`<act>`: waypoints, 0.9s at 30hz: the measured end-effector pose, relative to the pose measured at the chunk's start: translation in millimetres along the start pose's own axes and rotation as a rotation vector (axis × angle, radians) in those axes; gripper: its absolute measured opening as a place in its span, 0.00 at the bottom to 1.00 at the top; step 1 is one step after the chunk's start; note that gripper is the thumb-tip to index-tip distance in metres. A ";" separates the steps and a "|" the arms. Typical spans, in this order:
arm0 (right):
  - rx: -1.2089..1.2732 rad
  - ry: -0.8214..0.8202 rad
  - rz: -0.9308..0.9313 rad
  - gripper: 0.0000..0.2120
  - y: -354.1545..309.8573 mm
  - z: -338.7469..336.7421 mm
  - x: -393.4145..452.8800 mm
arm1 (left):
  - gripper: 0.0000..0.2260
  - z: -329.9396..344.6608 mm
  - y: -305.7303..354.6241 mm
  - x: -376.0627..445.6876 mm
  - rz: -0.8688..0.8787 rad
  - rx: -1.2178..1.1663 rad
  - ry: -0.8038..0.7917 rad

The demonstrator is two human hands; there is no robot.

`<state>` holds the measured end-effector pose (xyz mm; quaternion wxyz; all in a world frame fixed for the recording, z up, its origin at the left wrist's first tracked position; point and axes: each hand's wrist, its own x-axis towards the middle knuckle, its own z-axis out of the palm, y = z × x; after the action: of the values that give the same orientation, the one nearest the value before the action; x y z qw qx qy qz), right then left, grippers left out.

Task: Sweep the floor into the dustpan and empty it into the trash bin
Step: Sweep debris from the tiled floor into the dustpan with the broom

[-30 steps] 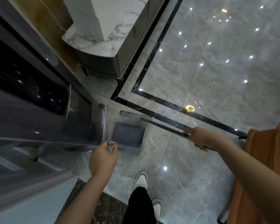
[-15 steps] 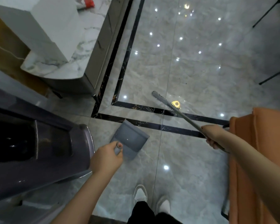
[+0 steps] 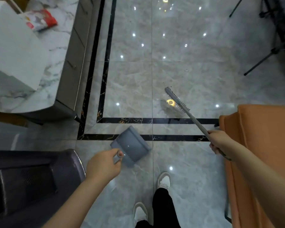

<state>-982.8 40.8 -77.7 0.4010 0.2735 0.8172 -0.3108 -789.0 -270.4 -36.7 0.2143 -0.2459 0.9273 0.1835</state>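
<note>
**Broom swung out over the open floor, dustpan carried low**

Compared with the earlier frames, the broom [image 3: 177,101] head has travelled away from the black inlay bands and now lies further out on the grey marble floor [image 3: 130,83], while the dustpan [image 3: 130,146] has turned so that its mouth faces up and to the left. The right hand [image 3: 220,142] is wrapped around the broom's slim metal shaft near its upper end; the left hand [image 3: 104,165] pinches the short stub handle of the dustpan, thumb on top. The dustpan sits just above or on the floor near the feet; which of the two cannot be told.

Both tools look light and rigid: thin plastic pan, narrow tube, stiff bristle row. The polished tile is probably slick, so the pan's lip should be pressed flat. The broom is best held higher for reach, lower for control.

A red-and-white packet [image 3: 39,19] lies on the marble table [image 3: 44,89] at upper left; its printing is too blurred to read. No trash bin is identifiable with certainty.
</note>
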 end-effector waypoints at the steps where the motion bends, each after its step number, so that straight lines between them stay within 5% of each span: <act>1: -0.009 -0.002 -0.005 0.18 -1.4 -6.9 5.1 | 0.05 -2.0 7.0 5.2 0.038 0.030 -0.010; 13: 0.124 -0.008 0.203 0.19 56.9 -37.0 30.3 | 0.08 -15.8 91.3 69.6 0.385 0.273 -0.134; 27: 0.871 -0.478 0.521 0.19 112.4 20.6 -36.7 | 0.07 -12.4 59.2 118.5 0.466 0.320 -0.081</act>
<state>-875.1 92.5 -89.9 0.4887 0.5286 0.4049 -0.5638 -917.8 -272.6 -70.2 0.2393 0.0183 0.9667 0.0888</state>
